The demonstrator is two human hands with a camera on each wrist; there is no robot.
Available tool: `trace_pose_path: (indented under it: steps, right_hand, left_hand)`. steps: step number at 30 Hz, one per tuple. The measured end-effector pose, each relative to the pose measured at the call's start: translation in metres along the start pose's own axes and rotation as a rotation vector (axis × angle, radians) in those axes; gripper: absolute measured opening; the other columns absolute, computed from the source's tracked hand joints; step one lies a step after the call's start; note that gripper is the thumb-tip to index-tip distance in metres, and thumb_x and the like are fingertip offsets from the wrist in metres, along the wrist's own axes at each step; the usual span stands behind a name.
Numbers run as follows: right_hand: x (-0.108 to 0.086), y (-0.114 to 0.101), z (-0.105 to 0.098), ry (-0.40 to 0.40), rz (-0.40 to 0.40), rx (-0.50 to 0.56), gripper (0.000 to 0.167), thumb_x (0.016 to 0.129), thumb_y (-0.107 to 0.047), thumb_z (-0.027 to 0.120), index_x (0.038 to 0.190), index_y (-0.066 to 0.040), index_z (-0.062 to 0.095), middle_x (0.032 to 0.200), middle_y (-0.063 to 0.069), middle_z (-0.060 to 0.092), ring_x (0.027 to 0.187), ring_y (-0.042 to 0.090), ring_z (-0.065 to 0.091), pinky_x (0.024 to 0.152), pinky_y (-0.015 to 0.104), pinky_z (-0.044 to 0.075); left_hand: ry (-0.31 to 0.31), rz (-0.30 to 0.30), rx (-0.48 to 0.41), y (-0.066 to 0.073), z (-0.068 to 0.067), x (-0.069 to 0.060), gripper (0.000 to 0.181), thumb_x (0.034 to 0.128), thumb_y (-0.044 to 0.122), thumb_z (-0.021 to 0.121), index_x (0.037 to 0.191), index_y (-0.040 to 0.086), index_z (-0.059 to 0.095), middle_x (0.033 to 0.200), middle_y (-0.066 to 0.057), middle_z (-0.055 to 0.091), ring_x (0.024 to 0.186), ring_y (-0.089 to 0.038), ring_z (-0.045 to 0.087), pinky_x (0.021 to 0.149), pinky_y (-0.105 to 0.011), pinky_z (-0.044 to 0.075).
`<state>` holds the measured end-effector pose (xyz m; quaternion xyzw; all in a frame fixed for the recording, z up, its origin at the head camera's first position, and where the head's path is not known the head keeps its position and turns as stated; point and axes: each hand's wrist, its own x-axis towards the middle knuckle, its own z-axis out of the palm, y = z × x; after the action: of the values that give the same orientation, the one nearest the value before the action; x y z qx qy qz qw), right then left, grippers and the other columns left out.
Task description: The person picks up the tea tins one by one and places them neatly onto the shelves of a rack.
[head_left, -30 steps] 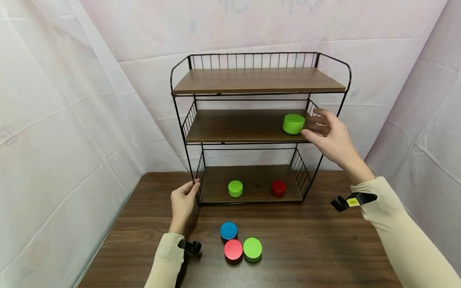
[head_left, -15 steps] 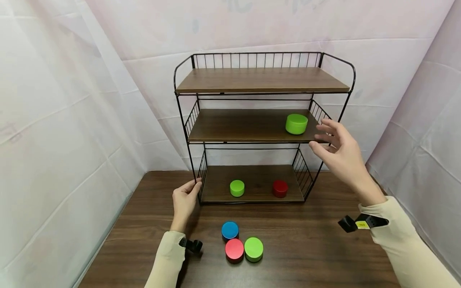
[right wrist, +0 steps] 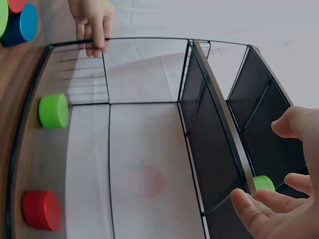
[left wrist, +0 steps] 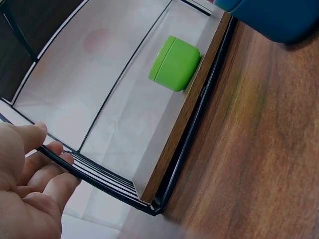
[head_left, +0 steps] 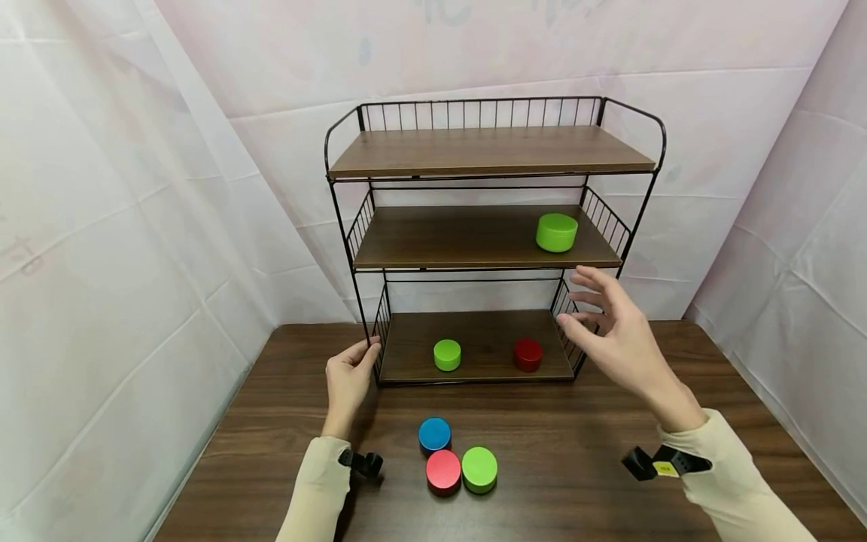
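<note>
A three-tier shelf rack (head_left: 474,241) of black wire and brown boards stands on the table. My left hand (head_left: 348,382) pinches its front left upright low down; in the left wrist view, thumb and fingers (left wrist: 45,174) close round the black rod. In front of the rack's right side, below the middle board, my right hand (head_left: 612,331) hangs with spread, relaxed fingers and nothing in them. A green round container (head_left: 557,233) sits on the middle board at the right. The bottom board bears another green container (head_left: 447,355) and a dark red one (head_left: 527,354).
Nearer the front of the brown table (head_left: 271,467), a blue container (head_left: 434,435), a pink-red container (head_left: 443,472) and a green container (head_left: 479,470) stand close together. Pale cloth (head_left: 169,226) hangs behind and at both sides.
My right hand has moved away from the green container on the middle board, first rightward, then down to below that board. The left hand keeps its place on the upright.
</note>
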<state>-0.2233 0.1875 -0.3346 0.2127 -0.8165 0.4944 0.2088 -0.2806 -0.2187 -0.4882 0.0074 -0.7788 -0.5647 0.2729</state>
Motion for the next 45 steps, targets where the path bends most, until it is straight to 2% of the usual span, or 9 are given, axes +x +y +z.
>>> trace_pose_path:
  steps: [3, 6, 12, 20, 27, 32, 35, 42, 45]
  right_hand:
    - [-0.008, 0.004, 0.008, -0.025, 0.004, -0.012, 0.071, 0.094, -0.006, 0.073, 0.156, -0.021, 0.041, 0.152, 0.006, 0.052, 0.124, 0.0, 0.056, 0.094, 0.016, 0.052]
    - [-0.016, 0.007, 0.015, -0.051, 0.018, -0.023, 0.073, 0.095, -0.01, 0.074, 0.157, -0.026, 0.039, 0.155, 0.005, 0.05, 0.129, 0.01, 0.057, 0.095, 0.015, 0.05]
    - [-0.027, 0.015, 0.033, -0.079, 0.047, -0.01, 0.073, 0.095, -0.015, 0.075, 0.158, -0.024, 0.038, 0.155, 0.005, 0.049, 0.132, 0.027, 0.055, 0.098, 0.014, 0.049]
    - [-0.039, 0.021, 0.054, -0.119, 0.061, 0.042, 0.075, 0.092, -0.015, 0.078, 0.156, -0.022, 0.039, 0.156, 0.003, 0.048, 0.135, 0.02, 0.053, 0.102, 0.026, 0.052]
    - [-0.049, 0.027, 0.069, -0.145, 0.052, 0.079, 0.075, 0.092, -0.015, 0.079, 0.155, -0.023, 0.04, 0.156, 0.003, 0.048, 0.136, 0.023, 0.052, 0.104, 0.033, 0.052]
    - [-0.056, 0.03, 0.081, -0.173, 0.048, 0.107, 0.075, 0.093, -0.016, 0.078, 0.157, -0.023, 0.039, 0.156, 0.004, 0.047, 0.138, 0.023, 0.051, 0.105, 0.037, 0.051]
    - [-0.061, 0.032, 0.089, -0.198, 0.049, 0.117, 0.076, 0.093, -0.018, 0.078, 0.158, -0.023, 0.038, 0.158, 0.003, 0.046, 0.139, 0.023, 0.05, 0.106, 0.038, 0.051]
    - [-0.069, 0.034, 0.107, -0.272, 0.055, 0.114, 0.078, 0.092, -0.023, 0.08, 0.158, -0.022, 0.038, 0.159, 0.004, 0.046, 0.139, 0.025, 0.052, 0.105, 0.039, 0.052]
    - [-0.07, 0.034, 0.113, -0.303, 0.073, 0.104, 0.079, 0.091, -0.025, 0.08, 0.158, -0.021, 0.038, 0.16, 0.004, 0.045, 0.14, 0.026, 0.051, 0.105, 0.041, 0.051]
  left_hand:
    - [0.0, 0.003, 0.001, -0.001, 0.0, 0.0, 0.019, 0.0946, 0.018, 0.077, 0.109, 0.007, 0.082, 0.101, -0.011, 0.08, 0.077, 0.002, 0.064, 0.066, -0.011, 0.046]
    - [0.001, 0.002, 0.0, -0.001, 0.0, 0.001, 0.018, 0.0945, 0.017, 0.077, 0.109, 0.007, 0.082, 0.101, -0.011, 0.08, 0.079, 0.003, 0.065, 0.067, -0.01, 0.047]
    - [0.009, 0.003, -0.001, 0.0, 0.0, 0.0, 0.017, 0.0945, 0.017, 0.077, 0.108, 0.008, 0.082, 0.101, -0.012, 0.08, 0.082, 0.005, 0.066, 0.07, -0.01, 0.048]
    - [0.008, -0.002, -0.006, -0.001, 0.0, 0.0, 0.017, 0.0934, 0.015, 0.078, 0.107, 0.006, 0.082, 0.098, -0.012, 0.08, 0.076, 0.001, 0.064, 0.067, -0.011, 0.046]
    - [0.01, 0.004, -0.01, -0.002, 0.001, 0.0, 0.017, 0.0937, 0.018, 0.078, 0.107, 0.008, 0.082, 0.1, -0.011, 0.08, 0.075, -0.001, 0.063, 0.067, -0.011, 0.046]
    - [0.034, 0.005, -0.002, -0.002, 0.004, 0.0, 0.016, 0.0932, 0.013, 0.078, 0.106, 0.005, 0.082, 0.1, -0.016, 0.079, 0.075, 0.001, 0.063, 0.065, -0.009, 0.044]
    - [0.044, 0.004, 0.001, 0.006, 0.004, -0.002, 0.015, 0.0929, 0.007, 0.076, 0.105, 0.0, 0.081, 0.099, -0.02, 0.078, 0.076, 0.001, 0.064, 0.065, -0.008, 0.044]
    - [0.021, 0.009, -0.007, 0.035, -0.001, -0.009, 0.017, 0.0938, 0.003, 0.074, 0.107, -0.006, 0.078, 0.101, -0.023, 0.077, 0.075, -0.001, 0.063, 0.065, -0.009, 0.043]
    - [0.021, 0.006, -0.008, 0.023, 0.0, -0.006, 0.017, 0.0942, 0.006, 0.075, 0.107, -0.003, 0.079, 0.101, -0.022, 0.078, 0.078, 0.002, 0.064, 0.067, -0.009, 0.045]
